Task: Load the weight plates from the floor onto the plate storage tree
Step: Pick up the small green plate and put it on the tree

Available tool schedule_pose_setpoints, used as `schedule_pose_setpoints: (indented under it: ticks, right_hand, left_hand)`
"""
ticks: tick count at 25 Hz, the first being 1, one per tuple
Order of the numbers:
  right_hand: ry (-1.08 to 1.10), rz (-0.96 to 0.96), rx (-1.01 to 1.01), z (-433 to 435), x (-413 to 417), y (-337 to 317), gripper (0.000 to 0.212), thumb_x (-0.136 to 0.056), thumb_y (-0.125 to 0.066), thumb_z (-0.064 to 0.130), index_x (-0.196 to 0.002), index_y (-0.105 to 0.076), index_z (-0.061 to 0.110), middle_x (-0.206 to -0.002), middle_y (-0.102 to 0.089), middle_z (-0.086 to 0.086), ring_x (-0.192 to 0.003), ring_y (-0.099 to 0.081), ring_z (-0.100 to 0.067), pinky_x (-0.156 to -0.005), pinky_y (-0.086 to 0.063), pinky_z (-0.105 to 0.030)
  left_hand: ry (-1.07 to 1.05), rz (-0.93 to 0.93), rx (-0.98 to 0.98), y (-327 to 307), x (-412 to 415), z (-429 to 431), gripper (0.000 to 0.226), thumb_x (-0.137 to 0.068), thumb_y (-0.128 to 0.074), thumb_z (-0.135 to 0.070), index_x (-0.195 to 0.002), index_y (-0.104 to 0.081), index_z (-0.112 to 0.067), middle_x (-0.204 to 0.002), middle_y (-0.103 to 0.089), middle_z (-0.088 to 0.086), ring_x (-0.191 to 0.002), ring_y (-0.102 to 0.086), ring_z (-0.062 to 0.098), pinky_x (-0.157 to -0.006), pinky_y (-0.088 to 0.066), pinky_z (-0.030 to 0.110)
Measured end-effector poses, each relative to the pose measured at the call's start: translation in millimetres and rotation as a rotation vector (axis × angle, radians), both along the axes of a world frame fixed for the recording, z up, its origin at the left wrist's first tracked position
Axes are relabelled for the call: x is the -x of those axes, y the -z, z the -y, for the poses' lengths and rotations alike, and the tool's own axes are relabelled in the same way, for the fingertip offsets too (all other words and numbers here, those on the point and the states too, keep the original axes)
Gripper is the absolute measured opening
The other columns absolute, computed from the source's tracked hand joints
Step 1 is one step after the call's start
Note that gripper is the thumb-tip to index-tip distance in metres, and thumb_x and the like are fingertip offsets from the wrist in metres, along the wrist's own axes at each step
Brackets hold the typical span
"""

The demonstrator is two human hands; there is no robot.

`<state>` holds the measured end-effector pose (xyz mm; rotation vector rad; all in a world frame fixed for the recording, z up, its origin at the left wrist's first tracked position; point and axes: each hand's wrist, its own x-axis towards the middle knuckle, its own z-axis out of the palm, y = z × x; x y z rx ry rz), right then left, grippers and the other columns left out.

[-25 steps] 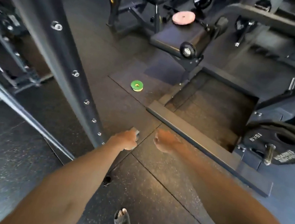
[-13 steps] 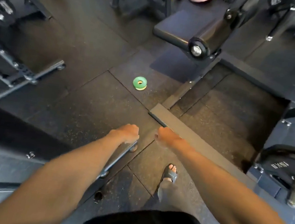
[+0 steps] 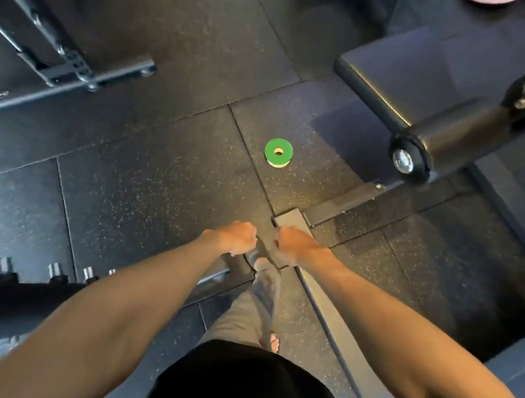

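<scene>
Green weight plate (image 3: pixel 278 150), atop a paler plate (image 3: pixel 277 165), lies on the floor (image 3: pixel 153 180) ahead, not yet loaded; left grip (image 3: pixel 235 237) and right grip (image 3: pixel 293 244), both curled and empty, hover short of it, so pickup and racking remain.

Ahead of the left hand (image 3: pixel 235 237) and right hand (image 3: pixel 291 245) I see open rubber floor (image 3: pixel 159 181) up to the small green plate (image 3: pixel 278 151), with nothing between. On the right a padded roller (image 3: pixel 436 148) overhangs, and a steel base rail (image 3: pixel 346 206) lies near the plate. A rack foot (image 3: pixel 101 74) stands well apart on the left. A dark pegged beam (image 3: pixel 4 267) crowds the lower left, perhaps the storage tree.
</scene>
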<state>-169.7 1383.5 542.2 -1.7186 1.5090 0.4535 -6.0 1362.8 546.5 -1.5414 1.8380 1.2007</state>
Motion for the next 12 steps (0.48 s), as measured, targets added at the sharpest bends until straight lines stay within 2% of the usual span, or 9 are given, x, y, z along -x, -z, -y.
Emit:
schedule_pose_setpoints:
  ticks: [2,5,7,10,12]
  right_hand:
    - [-0.041,-0.009,-0.008,45.2,10.9,18.1,0.026,-0.094,-0.048,0.016,-0.110,-0.062,0.001,-0.114,-0.065,-0.021,-0.107,-0.062,-0.037,-0.081,-0.051,-0.037]
    - [-0.050,-0.051,-0.057,108.8,23.8,30.9,0.027,-0.095,-0.048,0.016,-0.112,-0.064,0.003,-0.116,-0.066,-0.020,-0.109,-0.062,-0.036,-0.079,-0.048,-0.034]
    - [-0.060,-0.056,-0.086,159.2,29.2,39.3,0.027,-0.096,-0.046,0.019,-0.110,-0.065,0.005,-0.115,-0.067,-0.018,-0.108,-0.063,-0.036,-0.079,-0.048,-0.033]
    - [-0.043,-0.031,-0.095,228.0,31.6,43.3,0.023,-0.093,-0.046,0.021,-0.101,-0.065,0.010,-0.105,-0.068,-0.014,-0.098,-0.065,-0.033,-0.078,-0.051,-0.036]
    - [-0.017,-0.003,-0.108,272.5,31.7,48.4,0.021,-0.086,-0.044,0.017,-0.087,-0.064,0.012,-0.089,-0.066,-0.012,-0.087,-0.064,-0.030,-0.074,-0.050,-0.040]
  left_hand:
    - [-0.014,0.020,-0.029,21.9,9.9,38.4,0.032,-0.100,-0.040,-0.015,-0.116,-0.063,0.002,-0.108,-0.069,0.021,-0.101,-0.067,0.035,-0.081,-0.053,0.037]
    - [-0.041,0.048,-0.081,50.8,16.6,97.1,0.029,-0.095,-0.045,-0.015,-0.107,-0.067,-0.002,-0.108,-0.070,0.020,-0.097,-0.067,0.036,-0.078,-0.052,0.036]
    - [-0.058,0.045,-0.074,56.2,17.6,137.3,0.027,-0.092,-0.045,-0.016,-0.104,-0.067,-0.007,-0.108,-0.069,0.017,-0.099,-0.065,0.035,-0.082,-0.050,0.037]
    - [-0.047,0.028,-0.070,59.6,22.2,192.8,0.030,-0.093,-0.042,-0.014,-0.107,-0.067,-0.006,-0.113,-0.067,0.017,-0.106,-0.063,0.034,-0.084,-0.048,0.036]
    - [-0.035,0.016,-0.061,66.0,26.2,232.0,0.030,-0.095,-0.042,-0.013,-0.110,-0.066,-0.003,-0.117,-0.066,0.019,-0.105,-0.063,0.035,-0.083,-0.049,0.036]
